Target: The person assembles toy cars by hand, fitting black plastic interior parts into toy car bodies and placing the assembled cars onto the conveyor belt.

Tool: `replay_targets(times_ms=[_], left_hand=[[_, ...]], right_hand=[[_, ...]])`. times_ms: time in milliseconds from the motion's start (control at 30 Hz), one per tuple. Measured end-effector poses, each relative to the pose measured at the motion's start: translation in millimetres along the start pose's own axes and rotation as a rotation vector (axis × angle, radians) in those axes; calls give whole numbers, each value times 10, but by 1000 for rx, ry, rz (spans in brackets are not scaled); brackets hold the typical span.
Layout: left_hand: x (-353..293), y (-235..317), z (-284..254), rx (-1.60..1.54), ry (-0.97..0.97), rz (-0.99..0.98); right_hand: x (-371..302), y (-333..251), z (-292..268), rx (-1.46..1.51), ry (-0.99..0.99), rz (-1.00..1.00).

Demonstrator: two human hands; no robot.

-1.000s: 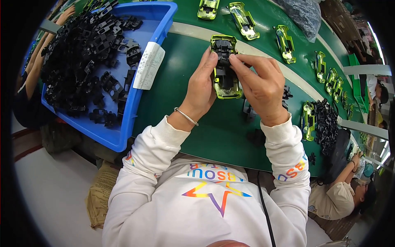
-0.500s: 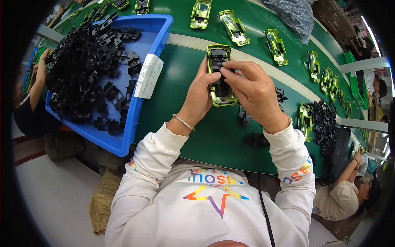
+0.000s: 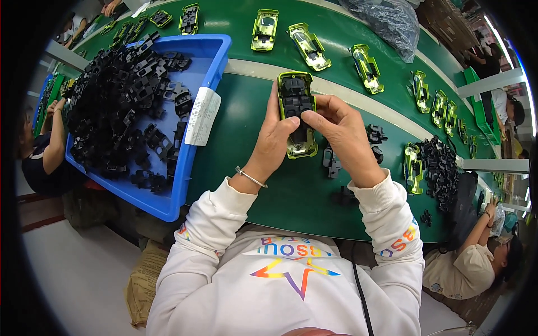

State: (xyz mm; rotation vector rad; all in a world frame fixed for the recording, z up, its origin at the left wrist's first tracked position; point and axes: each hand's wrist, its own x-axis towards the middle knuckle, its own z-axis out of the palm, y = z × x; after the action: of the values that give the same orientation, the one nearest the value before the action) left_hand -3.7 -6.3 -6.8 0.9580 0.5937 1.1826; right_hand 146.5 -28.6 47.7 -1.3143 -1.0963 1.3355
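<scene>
Between my hands is a lime-green toy car body [image 3: 303, 150], its hollow underside facing up, with a black plastic insert [image 3: 296, 95] inside. My left hand [image 3: 274, 134] grips the body's left side, thumb over its edge and onto the black part. On the other side my right hand [image 3: 341, 126] wraps its fingers around the edge, with the thumb pressed on the insert. Some of the right fingers are hidden behind the car. Several loose black plastic parts [image 3: 332, 162] lie on the green table beside my right wrist.
At the left stands a blue bin [image 3: 178, 185] heaped with black parts [image 3: 112, 106]. More green car bodies [image 3: 367, 68] are spread along the green surface [image 3: 336, 33] beyond. A pile of black parts [image 3: 440, 173] lies at the right. Co-workers sit at both sides.
My right hand has gone from fingertips on the insert to gripping the car's right edge, thumb on the insert. The car sits slightly lower in view.
</scene>
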Motion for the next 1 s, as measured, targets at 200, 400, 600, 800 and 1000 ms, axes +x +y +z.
replay_targets(times_ms=[200,400,600,800,1000], left_hand=[[13,-11,-21,-44,-14,-19],[61,4,-47,5,-21,-79],[513,150,38,-10,189,-1],[1994,438,-560,278,435,25],[3248,882,-2144,1194,581,-59]], right_hand=[[52,49,56,-63,62,-31],[75,89,48,33,66,24],[198,33,-111,-57,-7,-116],[116,-63,-527,-184,2,-144],[-186,-67,-775,-281,-28,-204]])
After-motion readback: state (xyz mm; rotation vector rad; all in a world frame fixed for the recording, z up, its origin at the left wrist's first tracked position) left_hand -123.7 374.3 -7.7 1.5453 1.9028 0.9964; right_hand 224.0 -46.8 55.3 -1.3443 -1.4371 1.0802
